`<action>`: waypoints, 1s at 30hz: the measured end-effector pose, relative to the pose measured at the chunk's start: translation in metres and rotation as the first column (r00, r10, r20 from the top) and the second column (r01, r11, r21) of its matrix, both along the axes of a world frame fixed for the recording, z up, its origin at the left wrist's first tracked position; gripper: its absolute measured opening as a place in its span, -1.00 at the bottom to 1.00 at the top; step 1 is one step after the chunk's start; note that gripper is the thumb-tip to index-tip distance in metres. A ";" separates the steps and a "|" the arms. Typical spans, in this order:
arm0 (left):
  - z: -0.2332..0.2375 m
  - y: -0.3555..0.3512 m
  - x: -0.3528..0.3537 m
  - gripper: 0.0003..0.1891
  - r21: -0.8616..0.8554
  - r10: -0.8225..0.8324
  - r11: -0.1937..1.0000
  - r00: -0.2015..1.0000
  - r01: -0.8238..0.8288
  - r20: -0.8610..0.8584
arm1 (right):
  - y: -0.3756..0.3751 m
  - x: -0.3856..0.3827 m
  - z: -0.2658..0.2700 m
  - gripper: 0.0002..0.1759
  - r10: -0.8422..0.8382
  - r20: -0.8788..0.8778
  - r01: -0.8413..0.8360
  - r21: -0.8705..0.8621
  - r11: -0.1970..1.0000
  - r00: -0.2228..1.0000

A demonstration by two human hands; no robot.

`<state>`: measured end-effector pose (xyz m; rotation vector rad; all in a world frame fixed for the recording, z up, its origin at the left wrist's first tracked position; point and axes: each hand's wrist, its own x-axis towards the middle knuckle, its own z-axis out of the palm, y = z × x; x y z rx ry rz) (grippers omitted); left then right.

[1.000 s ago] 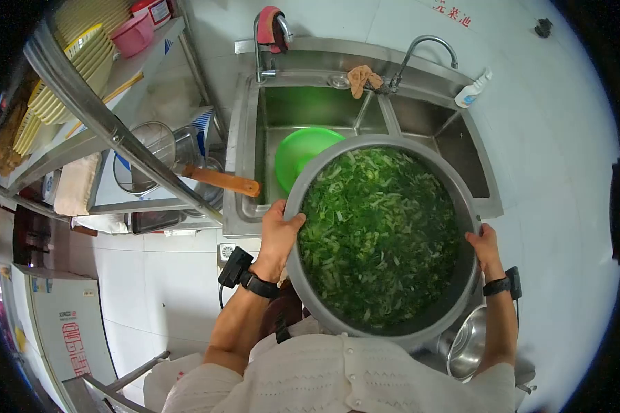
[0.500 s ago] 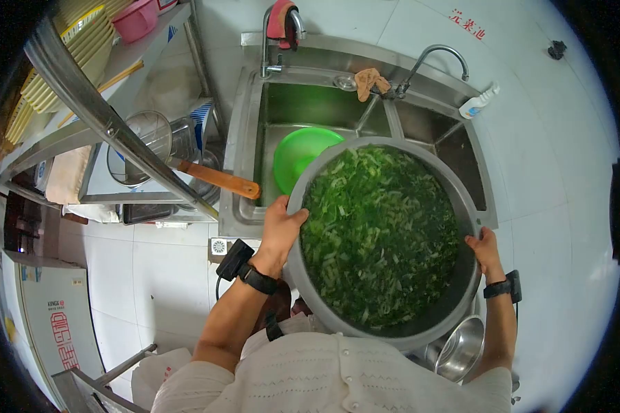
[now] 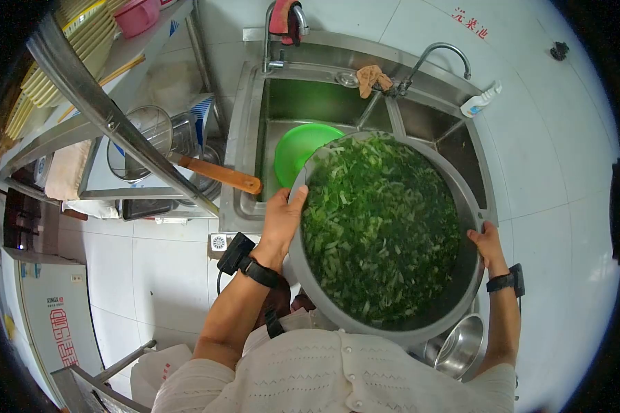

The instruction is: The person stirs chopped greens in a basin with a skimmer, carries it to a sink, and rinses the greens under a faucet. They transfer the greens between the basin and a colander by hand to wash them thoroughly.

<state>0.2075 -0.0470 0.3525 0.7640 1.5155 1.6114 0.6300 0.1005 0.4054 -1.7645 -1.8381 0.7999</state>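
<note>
Lg round grey metal pot (image 3: 386, 336), full of chopped lt/dk-green veg (image 3: 379, 227), is at near side of twin-basin steel sink (image 3: 245, 141); L hand (image 3: 280, 219) & R hand (image 3: 489, 244) grip its rim. Green plastic bowl (image 3: 297, 146) in left basin; white-tiled floor (image 3: 179, 275), metal rack (image 3: 107, 117) far left.

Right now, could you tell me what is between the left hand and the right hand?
In the head view, a large grey basin of chopped greens lies between the left hand and the right hand, both holding its rim.
</note>
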 end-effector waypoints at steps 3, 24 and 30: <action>-0.009 0.003 -0.001 -0.68 0.034 0.034 0.999 0.994 -0.038 0.102 | 0.009 0.009 -0.005 -0.63 0.026 0.066 -0.027 0.013 1.000 0.997; -0.021 -0.010 0.012 -0.79 0.038 0.129 0.990 0.982 -0.135 0.139 | -0.005 -0.015 0.024 -0.76 0.008 -0.002 -0.008 -0.047 0.999 1.000; -0.013 -0.013 0.012 -0.76 0.029 0.150 0.988 0.982 -0.154 0.114 | -0.001 -0.014 0.028 -0.71 0.029 0.076 -0.029 -0.001 1.000 0.997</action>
